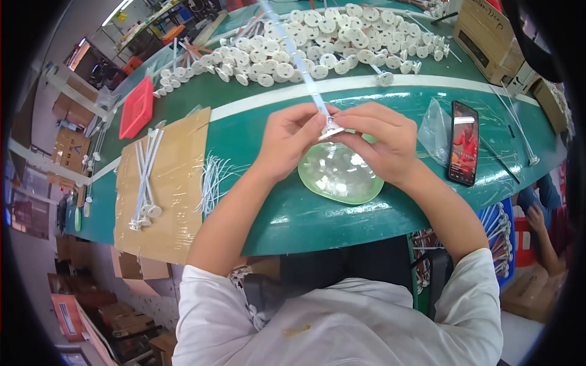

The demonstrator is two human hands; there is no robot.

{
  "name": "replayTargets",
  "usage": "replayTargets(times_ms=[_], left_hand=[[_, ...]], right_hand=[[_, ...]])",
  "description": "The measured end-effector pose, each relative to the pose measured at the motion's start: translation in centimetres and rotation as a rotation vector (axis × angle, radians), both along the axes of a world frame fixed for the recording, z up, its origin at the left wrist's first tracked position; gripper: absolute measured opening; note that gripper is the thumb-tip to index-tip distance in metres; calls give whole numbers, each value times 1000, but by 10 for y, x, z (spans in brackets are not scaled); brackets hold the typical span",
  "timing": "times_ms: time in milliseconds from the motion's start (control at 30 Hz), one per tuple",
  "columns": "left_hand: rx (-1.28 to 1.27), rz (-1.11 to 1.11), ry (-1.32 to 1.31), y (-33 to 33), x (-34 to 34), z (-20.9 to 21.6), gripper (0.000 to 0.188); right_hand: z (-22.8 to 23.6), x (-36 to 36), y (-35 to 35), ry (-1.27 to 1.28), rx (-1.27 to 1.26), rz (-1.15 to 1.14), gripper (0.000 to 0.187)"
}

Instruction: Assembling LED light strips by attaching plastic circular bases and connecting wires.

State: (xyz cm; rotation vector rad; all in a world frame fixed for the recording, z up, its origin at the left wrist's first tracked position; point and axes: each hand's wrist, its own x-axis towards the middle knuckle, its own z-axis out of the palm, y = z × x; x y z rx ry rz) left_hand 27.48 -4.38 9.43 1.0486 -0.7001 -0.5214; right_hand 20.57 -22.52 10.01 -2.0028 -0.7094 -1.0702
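My left hand [287,139] and my right hand [381,140] meet above a pale green balloon [339,174] lying flat on the green table [293,213]. Both pinch the round cup end of a white plastic stick [305,67], which slants away toward the far side. The balloon's neck is hidden under my fingers, so I cannot tell whether it is attached to the cup.
A heap of white cups [317,39] covers the far table. A cardboard sheet [162,183] at left bears finished sticks [145,177] and loose white ties [215,180]. A red tray [138,107], a phone [463,142], a clear bag [436,130] and cardboard boxes [488,36] lie around.
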Motion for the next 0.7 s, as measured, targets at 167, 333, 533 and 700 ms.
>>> replayTargets(times_ms=[167, 333, 533, 700], left_hand=[[29, 66, -21, 2, 6, -12, 24], [70, 25, -1, 6, 14, -9, 25], [112, 37, -118, 5, -12, 4, 44], [156, 84, -141, 4, -35, 17, 40]], right_hand=[[-6, 3, 1, -63, -80, 56, 26], [-7, 6, 3, -100, -131, 72, 22], [2, -2, 2, -145, -90, 24, 21], [31, -35, -9, 364, 356, -31, 21]])
